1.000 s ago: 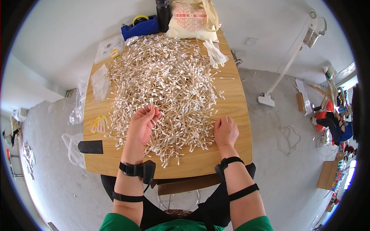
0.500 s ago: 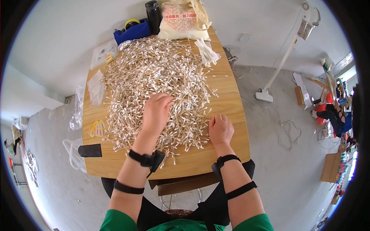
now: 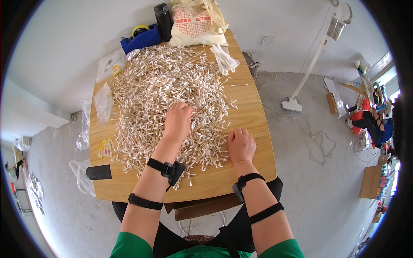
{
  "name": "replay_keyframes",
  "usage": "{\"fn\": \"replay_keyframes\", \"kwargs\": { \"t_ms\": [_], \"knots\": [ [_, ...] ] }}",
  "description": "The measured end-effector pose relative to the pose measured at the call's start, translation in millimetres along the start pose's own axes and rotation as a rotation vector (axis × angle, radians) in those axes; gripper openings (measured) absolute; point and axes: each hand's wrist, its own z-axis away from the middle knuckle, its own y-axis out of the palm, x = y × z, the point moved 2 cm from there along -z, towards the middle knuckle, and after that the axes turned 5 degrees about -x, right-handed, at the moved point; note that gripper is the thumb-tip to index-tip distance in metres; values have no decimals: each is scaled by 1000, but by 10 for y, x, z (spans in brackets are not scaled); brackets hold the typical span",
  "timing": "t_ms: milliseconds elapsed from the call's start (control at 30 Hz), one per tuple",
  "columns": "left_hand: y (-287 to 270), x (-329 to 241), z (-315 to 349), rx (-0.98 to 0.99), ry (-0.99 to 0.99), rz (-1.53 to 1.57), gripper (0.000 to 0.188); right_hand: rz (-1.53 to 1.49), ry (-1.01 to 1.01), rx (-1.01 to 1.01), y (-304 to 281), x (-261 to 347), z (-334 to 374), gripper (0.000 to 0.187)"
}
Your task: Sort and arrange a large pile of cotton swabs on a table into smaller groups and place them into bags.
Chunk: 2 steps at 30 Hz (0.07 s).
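Observation:
A broad heap of cotton swabs (image 3: 142, 94) with white tips and pale sticks covers most of the wooden table (image 3: 254, 109). Over the middle of the heap is my left hand (image 3: 178, 122), its fingers curled down among the swabs. What those fingers hold, if anything, is hidden. My right hand (image 3: 241, 145) rests on the table beside the heap's right edge, closed into a loose fist. Its inner side is turned away from view, so its contents cannot be seen. Black straps circle both forearms.
At the table's far end stand a blue tape dispenser (image 3: 142, 39), a black bottle (image 3: 163, 22) and a cream cloth bag (image 3: 193, 28). White gloves (image 3: 224, 59) lie nearby. Along the left are yellow labels (image 3: 104, 148) and a black strip (image 3: 99, 172). A stick vacuum (image 3: 292, 104) stands right.
The whole view has shifted slightly, moving the table left in the picture. My left hand has moved a little rightward over the swabs. My right hand keeps about the same place on the table.

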Motion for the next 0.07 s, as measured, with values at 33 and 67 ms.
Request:
{"fn": "replay_keyframes", "kwargs": {
  "t_ms": [33, 67],
  "knots": [
    [7, 0, 5, 16, -5, -13, 9, -4, -4, -5, -4, 2, -2, 14],
    [-6, -36, -6, 33, -11, -27, 11, 2, 4, 0, -10, 6, -4, 13]
  ]
}}
